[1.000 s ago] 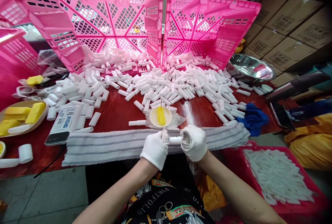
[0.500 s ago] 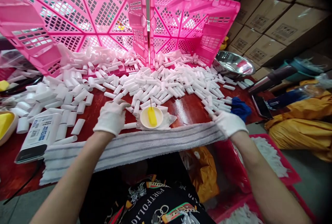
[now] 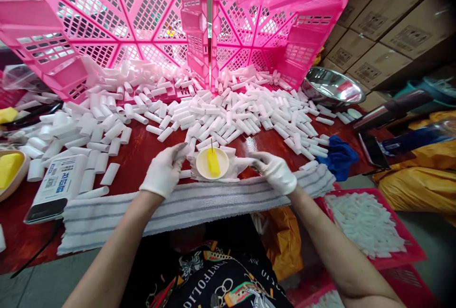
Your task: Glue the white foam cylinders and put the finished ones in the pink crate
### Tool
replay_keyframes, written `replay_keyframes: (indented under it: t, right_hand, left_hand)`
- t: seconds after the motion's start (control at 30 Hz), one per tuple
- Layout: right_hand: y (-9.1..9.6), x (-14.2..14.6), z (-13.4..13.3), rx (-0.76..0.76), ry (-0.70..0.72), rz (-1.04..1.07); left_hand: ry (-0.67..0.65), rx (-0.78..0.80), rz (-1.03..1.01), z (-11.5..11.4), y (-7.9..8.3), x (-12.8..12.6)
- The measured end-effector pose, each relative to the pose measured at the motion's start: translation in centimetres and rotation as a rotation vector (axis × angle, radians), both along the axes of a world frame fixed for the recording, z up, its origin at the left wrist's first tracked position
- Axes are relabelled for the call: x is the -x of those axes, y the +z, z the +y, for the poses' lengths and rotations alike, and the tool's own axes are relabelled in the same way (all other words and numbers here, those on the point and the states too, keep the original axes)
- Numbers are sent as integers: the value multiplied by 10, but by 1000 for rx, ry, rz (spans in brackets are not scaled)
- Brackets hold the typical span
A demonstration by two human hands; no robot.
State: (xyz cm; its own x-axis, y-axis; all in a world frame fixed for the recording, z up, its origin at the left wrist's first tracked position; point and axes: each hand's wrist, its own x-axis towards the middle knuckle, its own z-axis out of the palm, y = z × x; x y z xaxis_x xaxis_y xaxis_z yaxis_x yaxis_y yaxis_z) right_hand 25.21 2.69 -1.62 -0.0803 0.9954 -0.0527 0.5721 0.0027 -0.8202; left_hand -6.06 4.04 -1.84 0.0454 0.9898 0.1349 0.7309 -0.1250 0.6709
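Both my hands wear white gloves with darkened fingertips. My left hand (image 3: pixel 166 168) is just left of a small cream dish (image 3: pixel 199 171), its fingers pinched together; what they hold, if anything, is hidden. On the dish's other side, my right hand (image 3: pixel 274 170) pinches a short white tube (image 3: pixel 245 161) pointing toward the dish. A yellow block (image 3: pixel 213 162) with a thin upright stick lies in the dish. Crumpled clear plastic (image 3: pixel 233 173) shows under it. A striped towel (image 3: pixel 210 201) runs along the table edge below both hands.
Many loose white tubes (image 3: pixel 228 113) cover the red table (image 3: pixel 142 156), spilling from two tipped pink baskets (image 3: pixel 208 23). A digital scale (image 3: pixel 59 179) stands left; a steel bowl (image 3: pixel 335 84) and blue cloth (image 3: pixel 338 156) lie right. A pink crate (image 3: pixel 413 248) of white pieces sits below.
My right hand has moved left from the tubes at the right to beside the dish, with a white tube in it. My left hand stays near the dish, and the view has shifted slightly.
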Motion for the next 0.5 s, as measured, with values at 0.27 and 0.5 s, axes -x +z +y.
replay_keyframes:
  t: [0.27,0.5]
  right_hand:
    - [-13,82,26,-105,70,243]
    - [-22,71,19,-324,232,176]
  left_hand:
    - [145,233,-457,-52,-3,-42]
    - [149,94,-215,-32,-17,-33]
